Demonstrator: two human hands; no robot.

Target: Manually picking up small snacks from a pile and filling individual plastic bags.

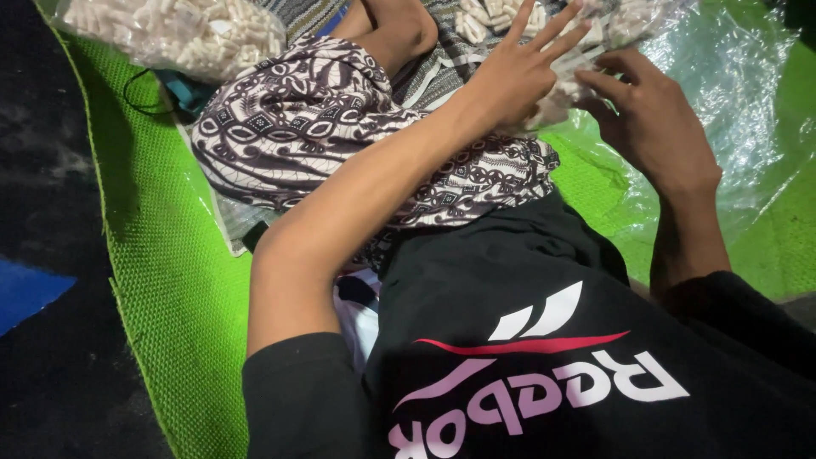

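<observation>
Head view: clear bag [561, 51] of small white pieces lies flat ahead; left hand [514, 72] fingers splayed apart on it, right hand [650, 119] loosely curled, grip open, touching bag.

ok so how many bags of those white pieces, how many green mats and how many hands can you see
clear bags of small white pieces: 2, one at top left, one under the hands
green mat: 1
hands: 2, left hand and right hand, both at the second bag
total: 5
</observation>
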